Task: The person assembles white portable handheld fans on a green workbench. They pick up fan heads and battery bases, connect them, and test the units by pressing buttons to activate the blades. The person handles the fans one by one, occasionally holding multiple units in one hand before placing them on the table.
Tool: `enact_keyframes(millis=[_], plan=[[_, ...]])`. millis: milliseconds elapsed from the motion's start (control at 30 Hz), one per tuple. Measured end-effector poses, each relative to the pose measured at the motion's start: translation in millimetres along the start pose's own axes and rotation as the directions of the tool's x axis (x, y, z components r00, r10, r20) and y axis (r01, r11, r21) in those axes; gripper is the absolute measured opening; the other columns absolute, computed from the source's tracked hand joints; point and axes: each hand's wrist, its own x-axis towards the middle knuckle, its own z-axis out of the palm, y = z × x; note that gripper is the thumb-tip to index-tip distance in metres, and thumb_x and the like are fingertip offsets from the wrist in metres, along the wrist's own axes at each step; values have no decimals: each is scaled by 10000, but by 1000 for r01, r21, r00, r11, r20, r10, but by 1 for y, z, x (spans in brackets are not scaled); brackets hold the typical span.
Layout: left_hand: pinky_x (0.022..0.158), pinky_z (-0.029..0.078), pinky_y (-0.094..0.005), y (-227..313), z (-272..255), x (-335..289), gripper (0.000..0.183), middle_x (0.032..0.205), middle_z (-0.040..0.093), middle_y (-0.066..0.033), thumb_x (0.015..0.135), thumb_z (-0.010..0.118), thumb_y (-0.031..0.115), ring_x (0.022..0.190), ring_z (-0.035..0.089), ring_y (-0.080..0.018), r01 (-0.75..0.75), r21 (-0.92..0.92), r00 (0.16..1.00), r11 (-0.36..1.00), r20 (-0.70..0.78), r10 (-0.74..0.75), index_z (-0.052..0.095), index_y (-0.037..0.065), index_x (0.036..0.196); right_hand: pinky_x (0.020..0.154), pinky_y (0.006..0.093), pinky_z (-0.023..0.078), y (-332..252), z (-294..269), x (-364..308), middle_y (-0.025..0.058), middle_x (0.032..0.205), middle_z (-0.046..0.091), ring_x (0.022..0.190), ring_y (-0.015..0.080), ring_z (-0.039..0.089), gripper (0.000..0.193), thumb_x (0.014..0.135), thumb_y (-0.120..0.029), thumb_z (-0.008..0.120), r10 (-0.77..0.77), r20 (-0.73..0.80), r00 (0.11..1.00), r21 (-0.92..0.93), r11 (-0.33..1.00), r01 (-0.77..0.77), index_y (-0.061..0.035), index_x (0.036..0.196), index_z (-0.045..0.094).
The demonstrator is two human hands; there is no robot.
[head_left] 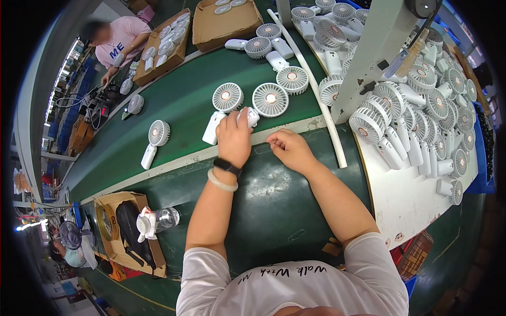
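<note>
My left hand (234,136), with a dark band and a pale bangle at its wrist, is closed around the handle of a white handheld fan (270,100) on the green belt. The fan's round grille faces up; the fingers partly hide its handle. Just left of it lies another white fan (227,98), its handle beside my left hand. My right hand (289,149) rests near the pale rail at the belt's edge, its fingers curled in with nothing visible in them. Beyond both hands, several more fans (292,79) lie on the belt.
A heap of white fans (421,116) covers the white board at right, behind a metal post (363,58) and a white pipe (311,87). Cardboard trays (224,26) stand across the belt, near a co-worker (120,42). A box (161,258) and a bottle (167,218) are at left.
</note>
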Motion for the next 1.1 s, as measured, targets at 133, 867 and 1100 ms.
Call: enact_keyframes(millis=[133, 867, 1100], plan=[[865, 466, -388, 19, -24, -51, 411, 1214, 510, -166, 908, 523, 214, 1029, 553, -265, 367, -930, 911, 2, 360, -202, 424, 11, 1252, 661, 274, 481, 3, -1, -1, 82, 839, 585, 720, 155, 590, 171, 761, 8, 583, -19, -20, 1000, -38, 999, 18, -2, 928, 619], [841, 481, -339, 5, -28, -131, 381, 1130, 525, -117, 906, 516, 121, 989, 567, -201, 289, -841, 801, -457, 474, -366, 351, 45, 1241, 663, 324, 473, -13, 26, 0, 73, 833, 602, 735, 236, 583, 124, 746, -4, 594, -41, -5, 999, -467, 884, 34, -38, 855, 641], [901, 449, -382, -2, -32, -132, 422, 1190, 530, -148, 903, 526, 137, 1025, 574, -243, 225, -789, 831, -571, 461, -310, 351, 41, 1274, 744, 388, 471, -22, 43, 51, 148, 1075, 538, 945, 298, 538, 246, 755, -36, 625, -101, 5, 995, -457, 885, 92, -46, 999, 606]])
